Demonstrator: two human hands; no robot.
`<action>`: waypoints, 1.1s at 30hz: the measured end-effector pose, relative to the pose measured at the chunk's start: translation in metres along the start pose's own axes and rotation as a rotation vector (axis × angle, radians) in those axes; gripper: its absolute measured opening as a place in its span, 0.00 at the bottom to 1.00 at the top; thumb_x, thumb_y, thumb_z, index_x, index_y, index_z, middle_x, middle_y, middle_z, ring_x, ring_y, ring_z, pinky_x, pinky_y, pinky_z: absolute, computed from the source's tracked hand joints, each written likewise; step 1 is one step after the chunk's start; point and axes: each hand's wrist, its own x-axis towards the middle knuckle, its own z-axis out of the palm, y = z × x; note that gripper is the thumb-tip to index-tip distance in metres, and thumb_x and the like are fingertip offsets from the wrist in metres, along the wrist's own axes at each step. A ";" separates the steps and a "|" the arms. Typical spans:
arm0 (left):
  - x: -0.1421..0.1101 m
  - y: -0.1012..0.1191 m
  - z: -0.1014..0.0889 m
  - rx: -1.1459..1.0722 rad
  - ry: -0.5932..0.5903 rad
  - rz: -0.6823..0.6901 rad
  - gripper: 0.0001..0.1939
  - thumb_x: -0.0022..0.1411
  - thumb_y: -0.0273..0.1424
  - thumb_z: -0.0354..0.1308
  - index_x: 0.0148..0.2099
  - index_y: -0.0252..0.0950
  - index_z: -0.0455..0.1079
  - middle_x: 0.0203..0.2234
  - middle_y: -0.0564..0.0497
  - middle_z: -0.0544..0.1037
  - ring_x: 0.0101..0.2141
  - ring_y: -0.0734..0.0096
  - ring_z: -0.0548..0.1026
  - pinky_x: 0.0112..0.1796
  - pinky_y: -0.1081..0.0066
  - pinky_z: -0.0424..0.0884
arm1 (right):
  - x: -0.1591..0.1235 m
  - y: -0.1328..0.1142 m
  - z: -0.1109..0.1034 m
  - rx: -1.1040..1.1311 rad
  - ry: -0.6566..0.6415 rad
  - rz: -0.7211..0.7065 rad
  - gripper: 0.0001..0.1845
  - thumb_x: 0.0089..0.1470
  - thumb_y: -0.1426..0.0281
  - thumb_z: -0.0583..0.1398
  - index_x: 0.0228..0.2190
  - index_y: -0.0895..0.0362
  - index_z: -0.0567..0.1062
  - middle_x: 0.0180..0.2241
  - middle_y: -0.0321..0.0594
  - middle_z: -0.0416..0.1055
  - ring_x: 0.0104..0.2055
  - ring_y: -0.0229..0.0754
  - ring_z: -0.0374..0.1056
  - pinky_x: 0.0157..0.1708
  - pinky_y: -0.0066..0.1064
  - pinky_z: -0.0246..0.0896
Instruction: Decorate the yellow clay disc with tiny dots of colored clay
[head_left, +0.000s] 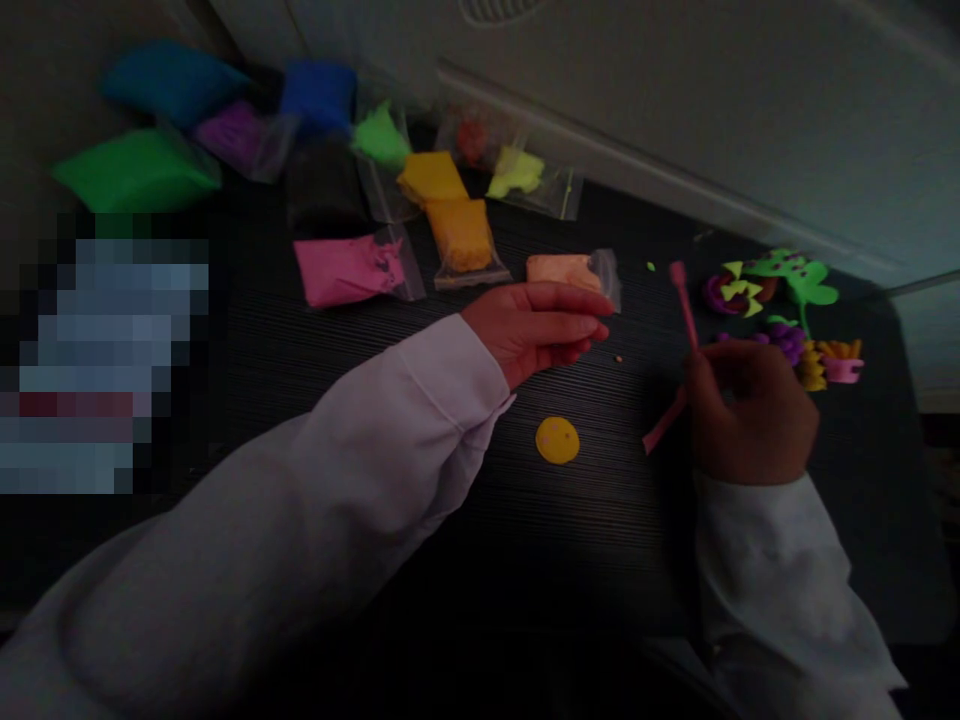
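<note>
My left hand (544, 330) is stretched out over the dark table with its fingers extended and nothing visible in them. Just beyond the fingers lies a packet of peach clay (562, 270). My right hand (754, 415) is closed around a thin pink clay modelling tool (684, 300), whose broad tip points away from me. Another pink stick-like piece (664, 425) shows beside that hand, partly hidden by it. Between the hands, nearer to me, a flat yellow clay disc (557, 440) with small specks lies on the table.
Bags of coloured clay crowd the back left, among them a green one (139, 170), a pink one (337, 270) and an orange one (461, 235). Small finished clay figures (787, 310) stand at the right, close to my right hand. A wall panel (637, 180) borders the table's back.
</note>
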 end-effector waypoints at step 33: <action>0.001 0.001 -0.003 0.006 -0.040 0.028 0.06 0.50 0.23 0.51 0.33 0.31 0.67 0.21 0.55 0.72 0.24 0.83 0.70 0.28 0.79 0.65 | -0.039 -0.043 -0.010 0.366 -0.460 -0.191 0.05 0.50 0.74 0.52 0.32 0.57 0.66 0.25 0.36 0.68 0.25 0.34 0.64 0.25 0.26 0.60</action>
